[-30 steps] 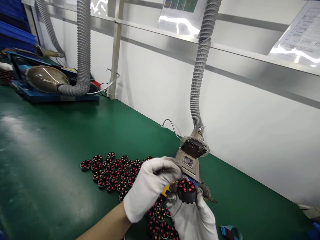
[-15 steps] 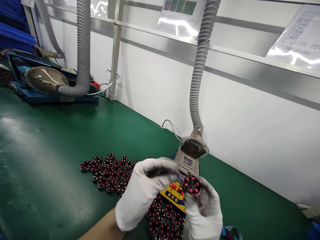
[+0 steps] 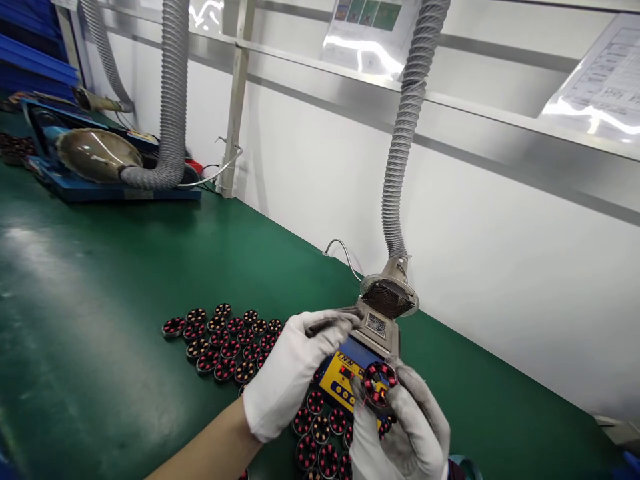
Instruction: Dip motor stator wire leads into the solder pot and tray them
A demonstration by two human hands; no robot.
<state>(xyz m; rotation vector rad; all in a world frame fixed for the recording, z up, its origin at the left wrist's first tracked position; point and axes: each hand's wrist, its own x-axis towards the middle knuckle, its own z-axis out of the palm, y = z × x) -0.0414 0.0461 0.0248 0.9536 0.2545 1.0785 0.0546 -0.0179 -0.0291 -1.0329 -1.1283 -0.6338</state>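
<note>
Both my hands wear white gloves. My right hand [image 3: 400,427] grips a small round motor stator [image 3: 379,384] with red windings, its face tilted toward me. My left hand [image 3: 295,367] is closed on a thin dark metal tool [image 3: 333,319], whose tip points right toward the fume extractor. The left hand sits just up and left of the stator, apart from it. Under my hands lie several more red-wound stators [image 3: 320,433] and a yellow-and-blue soldering station [image 3: 345,373].
A green bench mat [image 3: 100,267] carries rows of several stators [image 3: 225,340] left of my hands. A fume extractor head [image 3: 389,297] hangs on a grey ribbed hose [image 3: 403,147] by the white wall. A second hose with hood [image 3: 95,155] rests on a blue tray far left.
My right hand has turned the stator from side-on to face-on and lowered it slightly. My left hand lifted away to the left, uncovering the soldering station.
</note>
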